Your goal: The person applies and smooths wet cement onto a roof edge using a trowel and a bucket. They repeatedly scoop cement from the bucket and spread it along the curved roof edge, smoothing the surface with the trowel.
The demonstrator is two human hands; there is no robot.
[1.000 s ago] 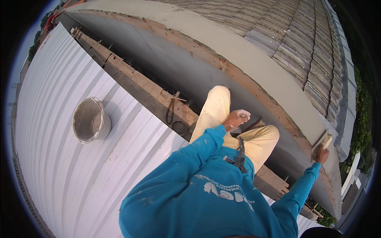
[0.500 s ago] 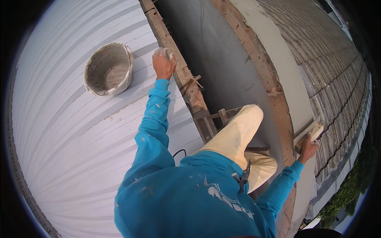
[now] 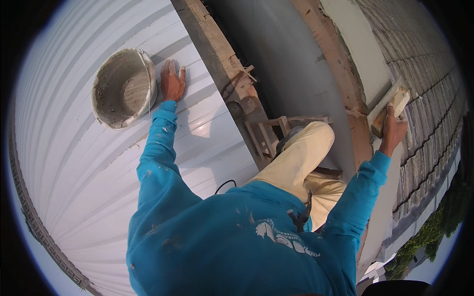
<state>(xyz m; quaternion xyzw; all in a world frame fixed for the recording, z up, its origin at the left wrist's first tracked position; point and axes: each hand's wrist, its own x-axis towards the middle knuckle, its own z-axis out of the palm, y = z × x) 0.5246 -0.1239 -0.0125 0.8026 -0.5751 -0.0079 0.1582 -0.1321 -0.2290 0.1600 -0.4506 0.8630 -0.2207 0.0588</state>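
Observation:
My left hand [image 3: 172, 83] rests on the white ribbed metal roofing [image 3: 197, 101] with its fingers stretched out, holding nothing. Just left of it stands a mortar-caked bucket [image 3: 149, 74], with some grey mortar at the bottom. Out to the right, my right hand [image 3: 393, 126] is wrapped round the wooden handle of a plastering float [image 3: 390, 109]. The float lies against the band of smooth grey plaster [image 3: 356, 42] along the wall top, beside the roof tiles. Its underside is hidden.
Between the metal roofing and the plastered wall runs a deep gap with a grey wall face [image 3: 276, 54]. A rough wooden beam [image 3: 224, 54] edges it. My legs are over the gap near a wooden ladder-like frame [image 3: 269, 132]. Ridged roof tiles [image 3: 424, 93] slope away at right.
My left hand has moved left from beside the beam to the roofing near the bucket, and its closed fingers have opened. My right hand and the float have shifted farther along the plaster.

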